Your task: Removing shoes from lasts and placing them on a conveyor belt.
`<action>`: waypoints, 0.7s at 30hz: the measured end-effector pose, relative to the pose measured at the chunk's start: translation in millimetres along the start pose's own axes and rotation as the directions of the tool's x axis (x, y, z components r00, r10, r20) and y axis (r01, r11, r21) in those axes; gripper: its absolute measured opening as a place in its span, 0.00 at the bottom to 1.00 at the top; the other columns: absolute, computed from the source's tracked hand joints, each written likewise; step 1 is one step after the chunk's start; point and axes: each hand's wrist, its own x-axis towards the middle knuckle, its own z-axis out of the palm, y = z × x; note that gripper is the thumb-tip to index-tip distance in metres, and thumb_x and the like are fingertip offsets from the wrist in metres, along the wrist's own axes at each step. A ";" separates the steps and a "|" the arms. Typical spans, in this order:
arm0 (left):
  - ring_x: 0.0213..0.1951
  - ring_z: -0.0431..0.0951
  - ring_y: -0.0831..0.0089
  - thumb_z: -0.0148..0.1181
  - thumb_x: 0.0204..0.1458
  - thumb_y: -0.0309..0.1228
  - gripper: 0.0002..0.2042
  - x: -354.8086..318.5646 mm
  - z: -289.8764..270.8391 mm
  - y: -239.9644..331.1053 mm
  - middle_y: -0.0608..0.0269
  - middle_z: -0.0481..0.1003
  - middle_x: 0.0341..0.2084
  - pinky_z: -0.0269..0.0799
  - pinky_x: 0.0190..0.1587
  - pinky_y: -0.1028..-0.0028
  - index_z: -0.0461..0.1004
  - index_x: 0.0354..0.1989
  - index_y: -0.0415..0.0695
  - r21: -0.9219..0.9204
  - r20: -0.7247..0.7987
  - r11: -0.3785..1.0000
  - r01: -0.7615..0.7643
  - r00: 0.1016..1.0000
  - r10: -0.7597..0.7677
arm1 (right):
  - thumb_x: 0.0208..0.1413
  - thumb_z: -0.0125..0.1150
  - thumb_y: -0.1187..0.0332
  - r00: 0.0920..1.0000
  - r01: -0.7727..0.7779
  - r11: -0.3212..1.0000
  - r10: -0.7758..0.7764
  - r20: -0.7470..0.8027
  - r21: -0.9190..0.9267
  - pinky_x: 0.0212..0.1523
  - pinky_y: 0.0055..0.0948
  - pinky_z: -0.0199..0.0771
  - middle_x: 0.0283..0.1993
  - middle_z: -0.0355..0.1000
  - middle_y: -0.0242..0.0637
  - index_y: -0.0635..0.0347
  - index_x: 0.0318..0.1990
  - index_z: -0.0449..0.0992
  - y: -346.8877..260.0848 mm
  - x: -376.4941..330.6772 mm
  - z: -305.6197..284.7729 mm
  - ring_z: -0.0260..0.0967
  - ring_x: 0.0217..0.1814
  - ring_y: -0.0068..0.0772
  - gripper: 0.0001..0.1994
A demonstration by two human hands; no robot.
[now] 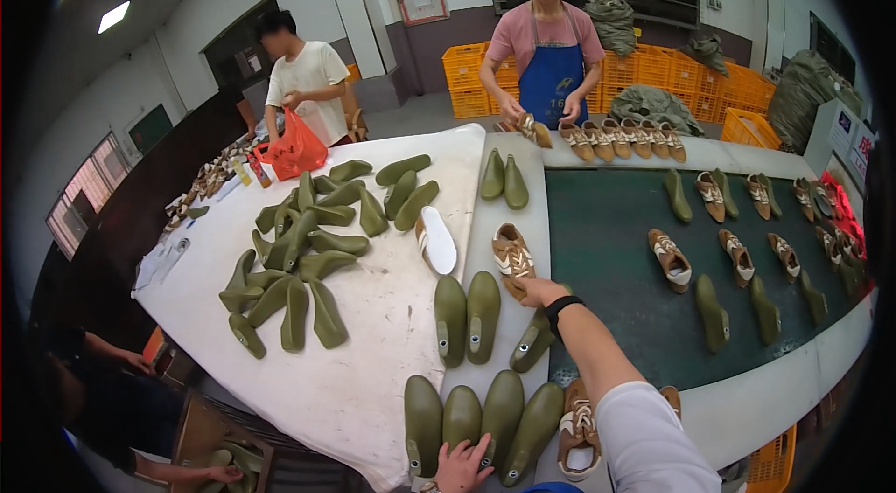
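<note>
My right hand [539,292] reaches forward over the table's grey strip and touches a brown and white sneaker [512,257] lying at the edge of the green conveyor belt [607,222]. Whether the fingers grip the sneaker is hard to tell. My left hand [462,467] rests at the near table edge, fingers spread against a row of olive green shoe lasts [481,418]. Another pair of green lasts [467,318] stands just left of my right forearm. One more sneaker [579,432] lies under my right elbow.
A pile of green lasts [299,260] covers the white table [373,372]. Sneakers and lasts [737,260] ride the belt. A person in a blue apron [546,64] handles shoes at the far end; another holds a red bag [294,148]. Orange crates [681,73] stack behind.
</note>
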 end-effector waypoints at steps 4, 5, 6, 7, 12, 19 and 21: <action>0.53 0.64 0.58 0.63 0.42 0.38 0.37 -3.2 -3.8 -0.1 0.60 0.71 0.42 0.50 0.56 0.47 0.53 0.63 0.50 -0.035 -0.009 0.998 0.056 0.998 -0.056 | 0.39 0.59 0.62 0.987 0.096 0.994 -0.088 0.135 -0.056 0.46 0.34 0.69 0.47 0.71 0.43 0.44 0.59 0.60 -19.8 19.6 -29.1 0.69 0.48 0.43 0.33; 0.53 0.64 0.58 0.63 0.41 0.38 0.37 -0.2 -3.6 -1.3 0.60 0.71 0.41 0.50 0.56 0.47 0.54 0.62 0.50 -0.048 -0.014 0.997 0.063 0.998 -0.064 | 0.39 0.60 0.61 0.991 0.072 0.996 -0.065 0.120 -0.059 0.46 0.34 0.69 0.46 0.71 0.43 0.42 0.59 0.60 -28.7 17.4 -34.3 0.69 0.47 0.42 0.34; 0.52 0.64 0.57 0.63 0.41 0.37 0.37 2.2 -4.1 -2.3 0.59 0.71 0.41 0.50 0.56 0.47 0.55 0.62 0.50 -0.063 -0.020 0.996 0.070 0.997 -0.072 | 0.39 0.60 0.60 0.994 0.048 0.997 -0.042 0.104 -0.062 0.45 0.35 0.69 0.46 0.72 0.43 0.40 0.59 0.60 -32.7 19.4 -34.3 0.70 0.46 0.42 0.34; 0.52 0.64 0.56 0.64 0.40 0.37 0.37 1.5 -7.0 -1.1 0.57 0.71 0.41 0.49 0.56 0.47 0.55 0.62 0.50 -0.091 -0.015 0.993 0.075 0.997 -0.076 | 0.40 0.60 0.58 0.999 0.028 0.993 -0.023 0.044 -0.111 0.45 0.35 0.70 0.45 0.72 0.42 0.36 0.58 0.62 -25.6 35.9 -16.3 0.70 0.46 0.41 0.31; 0.52 0.64 0.57 0.64 0.40 0.36 0.37 4.8 -2.8 2.2 0.56 0.70 0.41 0.49 0.56 0.48 0.56 0.62 0.51 -0.113 0.019 0.992 0.062 0.998 -0.060 | 0.49 0.55 0.56 0.977 -0.040 0.999 0.045 -0.209 0.026 0.44 0.40 0.70 0.49 0.68 0.39 0.43 0.41 0.75 1.5 73.7 10.7 0.70 0.45 0.45 0.13; 0.51 0.68 0.58 0.60 0.44 0.42 0.29 -5.9 -6.1 -16.7 0.59 0.71 0.45 0.52 0.54 0.50 0.63 0.56 0.48 -0.162 0.050 0.985 0.061 0.997 -0.054 | 0.48 0.56 0.53 0.931 0.103 0.994 -0.087 -0.355 0.028 0.45 0.36 0.69 0.44 0.61 0.50 0.46 0.38 0.74 -25.7 -55.9 -45.3 0.65 0.45 0.49 0.13; 0.48 0.69 0.56 0.58 0.46 0.33 0.24 16.5 -36.2 -22.1 0.56 0.71 0.45 0.56 0.53 0.52 0.65 0.54 0.45 -0.265 -0.156 0.964 0.007 0.987 -0.050 | 0.48 0.57 0.54 0.920 0.241 0.970 -0.233 -0.315 -0.015 0.45 0.37 0.68 0.45 0.60 0.49 0.46 0.37 0.74 -31.1 -122.1 -65.2 0.64 0.46 0.48 0.12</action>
